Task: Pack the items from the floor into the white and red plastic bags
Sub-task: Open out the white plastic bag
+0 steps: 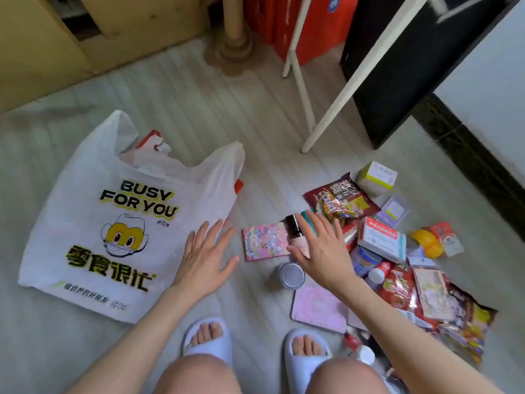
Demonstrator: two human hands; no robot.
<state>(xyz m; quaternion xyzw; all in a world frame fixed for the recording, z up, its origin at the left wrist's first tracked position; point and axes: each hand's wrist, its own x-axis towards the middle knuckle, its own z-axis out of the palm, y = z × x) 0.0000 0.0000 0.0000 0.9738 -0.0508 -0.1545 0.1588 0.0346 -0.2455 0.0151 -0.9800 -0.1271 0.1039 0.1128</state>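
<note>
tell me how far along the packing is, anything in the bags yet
Barely started. The white bag lies flat on the floor; something red and white shows at its mouth, contents unclear. Both hands are open and hold nothing: the left hand is over the bag's edge, the right hand over the dark bottle. The snack packets, boxes and round tin remain unpacked.

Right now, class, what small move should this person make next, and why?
Probably lower the right hand and grip the dark bottle just beneath its spread fingers. Both hands are open and hold nothing, the left hand rests at the edge of the white bag, and the bag lies flat, nearly unfilled.
</note>
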